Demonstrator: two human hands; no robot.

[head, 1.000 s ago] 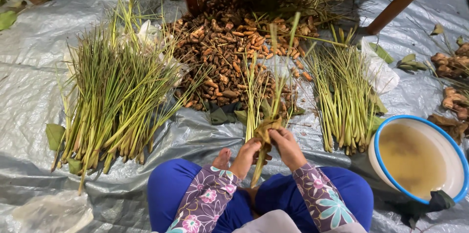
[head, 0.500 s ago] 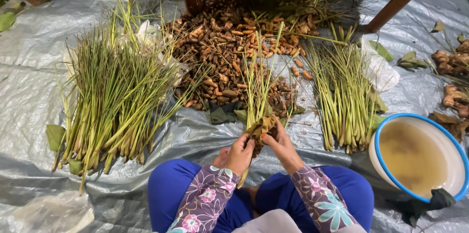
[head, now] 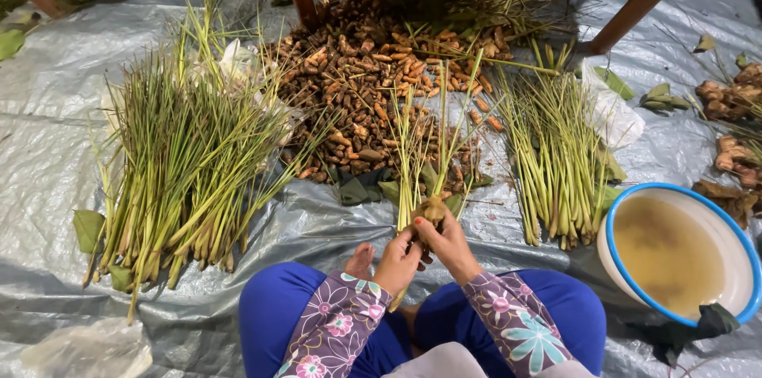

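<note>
Both hands meet over the lap: left hand (head: 397, 260) and right hand (head: 448, 245) clench the root end of a small lemongrass bunch (head: 425, 157). Its stalks stand nearly upright, tips pointing away toward the brown root heap (head: 357, 84). Fingers hide the base. Bigger stalk piles (head: 182, 164) flank it on grey sheeting (head: 48, 172); a blue-rimmed basin (head: 681, 253) sits right, partly cut off.

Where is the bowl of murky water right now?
In the head view, the blue-rimmed bowl sits on the grey sheet at lower right, beside the person's right knee and just right of the smaller stalk bundle.
</note>
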